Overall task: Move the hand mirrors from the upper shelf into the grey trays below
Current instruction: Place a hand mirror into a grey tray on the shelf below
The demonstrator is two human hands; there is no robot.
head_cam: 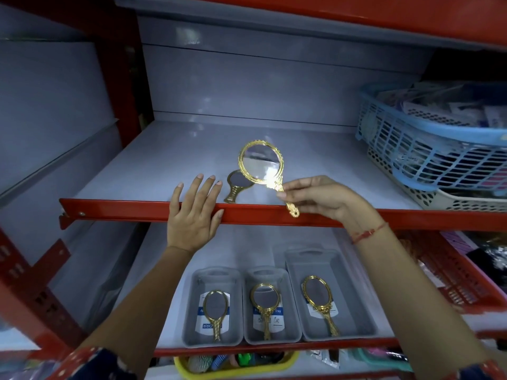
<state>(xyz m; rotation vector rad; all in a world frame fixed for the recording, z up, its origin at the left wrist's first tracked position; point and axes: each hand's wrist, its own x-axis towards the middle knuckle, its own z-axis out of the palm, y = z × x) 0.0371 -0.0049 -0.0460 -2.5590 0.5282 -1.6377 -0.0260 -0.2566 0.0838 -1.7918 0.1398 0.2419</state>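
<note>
Where right hand (315, 200) pinches it — gold-framed mirror (262, 167).

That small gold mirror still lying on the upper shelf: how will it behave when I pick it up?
The small mirror lies flat on the smooth shelf, so it will probably slide rather than lift; hook a finger under the handle at the edge. It looks thin and rigid, likely light: the right hand holds the bigger mirror by a pinch. The glass face is probably fragile.
</note>
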